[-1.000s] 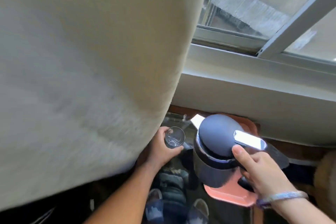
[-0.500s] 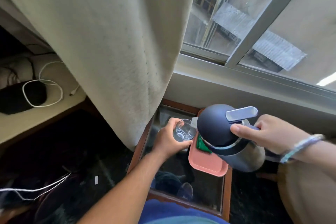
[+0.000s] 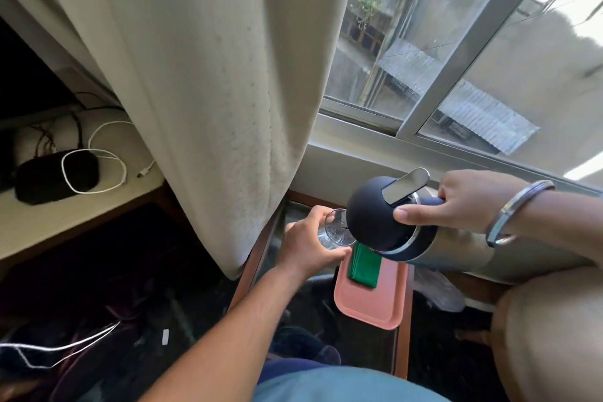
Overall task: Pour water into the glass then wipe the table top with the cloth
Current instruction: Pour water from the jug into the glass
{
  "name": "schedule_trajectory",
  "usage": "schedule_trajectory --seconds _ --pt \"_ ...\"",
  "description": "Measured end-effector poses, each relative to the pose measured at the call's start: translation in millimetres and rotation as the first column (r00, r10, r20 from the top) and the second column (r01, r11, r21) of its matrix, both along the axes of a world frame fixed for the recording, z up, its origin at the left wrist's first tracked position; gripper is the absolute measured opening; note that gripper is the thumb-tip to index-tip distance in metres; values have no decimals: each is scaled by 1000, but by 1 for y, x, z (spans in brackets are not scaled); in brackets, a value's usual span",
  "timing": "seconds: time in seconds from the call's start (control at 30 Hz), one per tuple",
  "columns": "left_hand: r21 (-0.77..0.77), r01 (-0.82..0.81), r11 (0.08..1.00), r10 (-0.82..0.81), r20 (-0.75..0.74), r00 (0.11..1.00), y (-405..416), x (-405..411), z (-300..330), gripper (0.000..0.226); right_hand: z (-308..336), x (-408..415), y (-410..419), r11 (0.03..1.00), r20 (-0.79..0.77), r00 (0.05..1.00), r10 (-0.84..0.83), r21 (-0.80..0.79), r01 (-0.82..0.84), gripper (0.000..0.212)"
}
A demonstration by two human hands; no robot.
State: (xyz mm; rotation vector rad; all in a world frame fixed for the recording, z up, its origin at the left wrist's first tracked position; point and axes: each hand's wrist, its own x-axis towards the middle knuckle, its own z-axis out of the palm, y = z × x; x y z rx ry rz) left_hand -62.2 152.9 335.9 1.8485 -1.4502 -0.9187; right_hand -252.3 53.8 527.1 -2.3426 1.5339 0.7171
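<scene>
Jug (image 3: 388, 222) being tipped further than half second ago, spout now lowered over glass (image 3: 337, 229); green cloth (image 3: 364, 266) on pink tray (image 3: 372, 300) being uncovered more fully.

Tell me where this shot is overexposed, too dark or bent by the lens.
Head view: daylight blows out the sky behind the grey-framed window; the floor below the cream curtain is deep in shadow; the wide lens bows the window frame; the clear drinking glass is sharp enough, not blurred.

Green cloth (image 3: 364, 266), pink tray (image 3: 372, 300), navy-lidded steel jug (image 3: 378, 215)
</scene>
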Motion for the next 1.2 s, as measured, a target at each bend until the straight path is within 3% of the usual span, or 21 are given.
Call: schedule_trajectory --seconds 0.23,0.4,1.2 --pt "-65 -17 998 17 -11 1000 -4 -6 -17 64 16 9 1 995 -112 991 78 -57 -85 100" --pt "-51 -12 999 7 -99 995 -5 -8 -24 65 25 12 4 989 -162 983 90 -99 -107 103" --pt "-100 56 993 -67 -102 993 -13 -10 -13 64 55 21 16 976 -243 965 99 -167 -142 104"
